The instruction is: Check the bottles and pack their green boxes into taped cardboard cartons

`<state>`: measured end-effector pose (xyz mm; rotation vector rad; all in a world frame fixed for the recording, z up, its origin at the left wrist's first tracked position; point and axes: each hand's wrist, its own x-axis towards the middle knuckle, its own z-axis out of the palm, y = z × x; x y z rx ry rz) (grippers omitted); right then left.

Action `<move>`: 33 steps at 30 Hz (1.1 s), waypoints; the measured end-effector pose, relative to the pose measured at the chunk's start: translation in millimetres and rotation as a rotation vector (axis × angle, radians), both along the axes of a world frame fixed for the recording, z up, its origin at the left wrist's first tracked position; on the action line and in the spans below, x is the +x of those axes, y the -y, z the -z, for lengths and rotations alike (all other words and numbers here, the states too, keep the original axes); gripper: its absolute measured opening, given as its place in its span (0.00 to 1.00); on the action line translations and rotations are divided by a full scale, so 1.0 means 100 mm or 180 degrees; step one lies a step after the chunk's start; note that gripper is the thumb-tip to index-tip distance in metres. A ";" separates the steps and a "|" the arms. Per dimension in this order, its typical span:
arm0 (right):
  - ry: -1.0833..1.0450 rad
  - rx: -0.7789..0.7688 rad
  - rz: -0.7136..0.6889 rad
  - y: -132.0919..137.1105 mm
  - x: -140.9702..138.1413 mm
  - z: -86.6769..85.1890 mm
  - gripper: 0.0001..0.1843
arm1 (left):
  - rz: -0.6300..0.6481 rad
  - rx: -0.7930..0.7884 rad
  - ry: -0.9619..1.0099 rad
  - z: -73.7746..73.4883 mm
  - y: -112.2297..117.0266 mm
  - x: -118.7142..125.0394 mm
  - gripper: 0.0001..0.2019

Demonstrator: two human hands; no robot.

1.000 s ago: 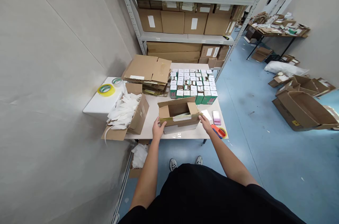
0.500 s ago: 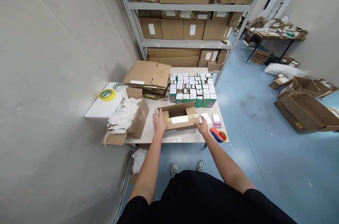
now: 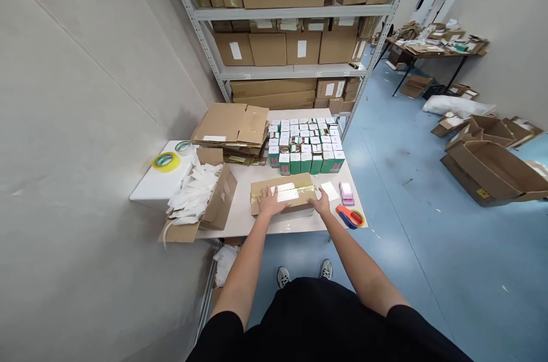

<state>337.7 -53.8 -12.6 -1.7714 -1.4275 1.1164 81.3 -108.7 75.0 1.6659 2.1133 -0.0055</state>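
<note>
No text can be read here; every label is too small or blurred. The closed cardboard box [image 3: 262, 197] at the near edge of the worktop [image 3: 242, 209] carries a white label [image 3: 286, 194] on its top, but the print is not clear enough. The small green-and-white boxes [image 3: 306, 148] toward the far edge have white stickers on top, and the cartons [image 3: 268, 49] on the shelf [image 3: 291, 72] have white labels too, all unreadable.
</note>
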 end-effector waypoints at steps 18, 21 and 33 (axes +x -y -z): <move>0.0248 0.0721 0.0282 -0.34 1.28 -0.10 0.39 | 0.0626 -0.0149 -0.0086 0.26 -0.20 0.41 0.55; 0.0368 0.0152 0.0354 -0.29 1.63 0.20 0.36 | 0.0641 -0.0272 -0.0038 0.30 -0.29 0.43 0.54; 0.1021 -0.0761 -0.0530 0.26 2.03 1.00 0.21 | 0.0510 -0.0503 -0.0168 0.28 -0.29 0.39 0.53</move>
